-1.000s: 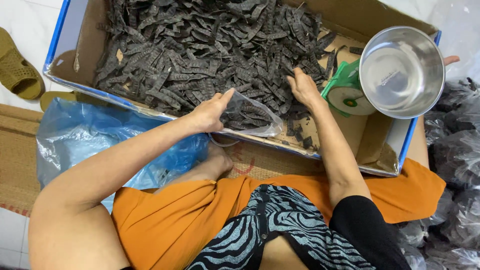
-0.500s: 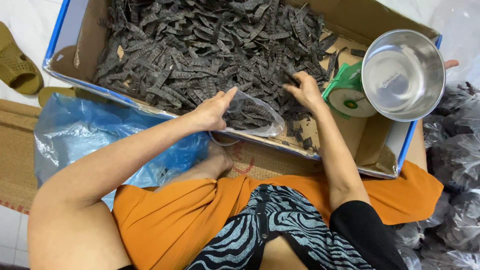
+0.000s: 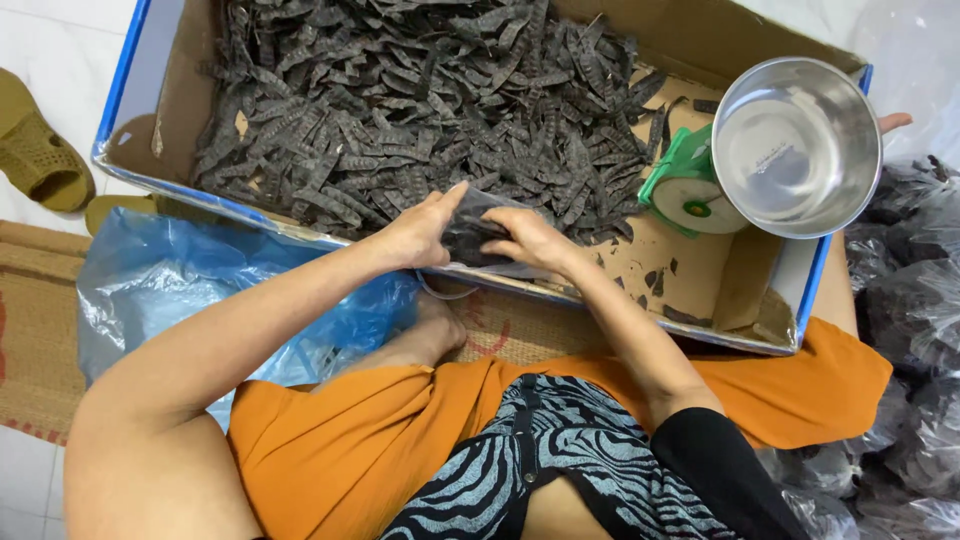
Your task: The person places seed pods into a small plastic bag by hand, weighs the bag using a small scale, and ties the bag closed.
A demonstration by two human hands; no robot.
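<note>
Both hands meet at the near edge of the cardboard box (image 3: 700,30). The left hand (image 3: 418,232) pinches the rim of a small clear plastic bag (image 3: 470,235) and holds its mouth open, while the right hand (image 3: 530,238) is curled at that mouth, fingers closed over dark dried pods going in — how many I cannot tell. The bag rests against the box's near wall, part full of the same pods. A big heap of dark dried pods (image 3: 400,100) fills the box's left and far side. In the right corner stands a green scale (image 3: 685,190) carrying a steel bowl (image 3: 800,140). Outside the near-left corner lies a crumpled blue plastic bag (image 3: 180,290).
</note>
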